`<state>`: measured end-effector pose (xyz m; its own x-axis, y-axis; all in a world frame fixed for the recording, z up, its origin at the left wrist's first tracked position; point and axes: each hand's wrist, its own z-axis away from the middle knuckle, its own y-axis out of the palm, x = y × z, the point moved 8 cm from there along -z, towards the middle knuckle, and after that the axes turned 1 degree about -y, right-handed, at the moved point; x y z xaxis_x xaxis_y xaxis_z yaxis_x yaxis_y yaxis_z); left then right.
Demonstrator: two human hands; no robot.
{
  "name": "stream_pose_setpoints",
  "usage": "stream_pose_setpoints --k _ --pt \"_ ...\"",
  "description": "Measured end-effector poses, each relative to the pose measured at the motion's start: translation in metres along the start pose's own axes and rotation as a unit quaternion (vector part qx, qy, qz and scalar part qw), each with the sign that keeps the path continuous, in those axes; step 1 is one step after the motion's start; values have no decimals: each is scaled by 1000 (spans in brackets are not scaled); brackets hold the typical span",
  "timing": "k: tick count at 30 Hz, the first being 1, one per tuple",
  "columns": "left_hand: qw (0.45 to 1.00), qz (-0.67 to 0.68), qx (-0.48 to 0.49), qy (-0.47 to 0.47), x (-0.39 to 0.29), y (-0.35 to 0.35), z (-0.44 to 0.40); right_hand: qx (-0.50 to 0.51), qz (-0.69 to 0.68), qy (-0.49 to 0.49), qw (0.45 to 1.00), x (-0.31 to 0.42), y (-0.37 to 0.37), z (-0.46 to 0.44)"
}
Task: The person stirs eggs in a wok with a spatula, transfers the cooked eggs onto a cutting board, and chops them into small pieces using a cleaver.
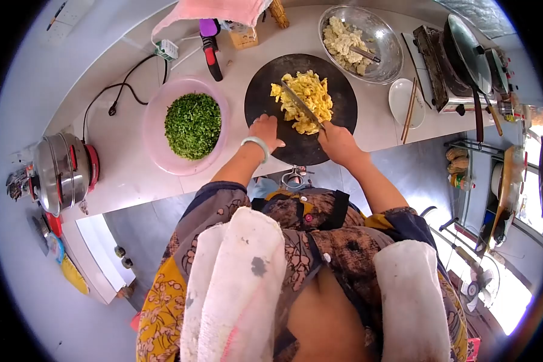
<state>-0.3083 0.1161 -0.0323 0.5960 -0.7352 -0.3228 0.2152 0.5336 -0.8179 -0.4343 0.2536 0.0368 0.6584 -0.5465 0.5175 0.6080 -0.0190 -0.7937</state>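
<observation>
My right hand (342,146) is closed around the handle of a kitchen knife (301,104). Its blade lies across a heap of chopped yellow scrambled egg (315,95) on a round dark cutting board (265,78). At the lower left of the board, my left hand (264,130) rests on the surface with its thumb apart from the fingers, holding nothing. A pale bangle (257,143) circles that wrist. Left of the board stands a pink basin (152,130) with finely chopped greens (193,125) in it.
Behind the board to the right is a metal bowl (394,57) with a pale mixture and a utensil. Chopsticks (409,111) lie across a white dish (398,96). A gas stove (431,54) carries a pan (464,54). At left are a steamer pot (60,172) and a black cord (96,93).
</observation>
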Motion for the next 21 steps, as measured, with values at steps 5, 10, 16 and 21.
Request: stream_pose_setpoints --k 5,10,16,21 --pt "998 36 -43 6 6 -3 32 5 21 7 1000 12 0 12" --pt "999 6 -37 -15 12 2 33 14 43 19 999 -8 36 0" --pt "1000 -9 -26 -10 15 8 29 -44 -2 -8 999 -17 32 5" --pt "1000 -12 -13 -18 13 10 29 -85 -52 -37 994 2 2 19"
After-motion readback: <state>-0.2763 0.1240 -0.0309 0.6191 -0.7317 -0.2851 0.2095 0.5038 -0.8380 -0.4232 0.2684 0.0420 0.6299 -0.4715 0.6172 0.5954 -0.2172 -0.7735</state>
